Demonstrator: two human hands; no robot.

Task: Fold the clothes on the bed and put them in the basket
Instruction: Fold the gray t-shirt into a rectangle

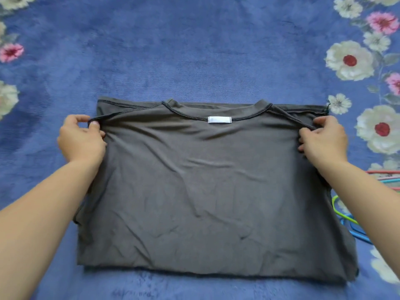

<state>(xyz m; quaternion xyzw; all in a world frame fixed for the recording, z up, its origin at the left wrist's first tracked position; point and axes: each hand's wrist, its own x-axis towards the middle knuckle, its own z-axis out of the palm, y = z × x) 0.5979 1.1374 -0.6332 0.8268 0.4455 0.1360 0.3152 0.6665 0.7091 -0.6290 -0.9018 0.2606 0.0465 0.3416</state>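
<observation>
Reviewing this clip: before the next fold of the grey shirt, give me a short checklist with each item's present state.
1. Left hand grip on the grey shirt at the shoulder edge: ok.
2. Right hand grip on the opposite shoulder: ok.
3. Shirt lying flat on the blue blanket: ok, light wrinkles.
4. White label facing up, collar centred: ok.
5. Hangers clear of the shirt's right edge: not ok, touching or under it.
6. Basket within reach: cannot tell, not in view.
</observation>
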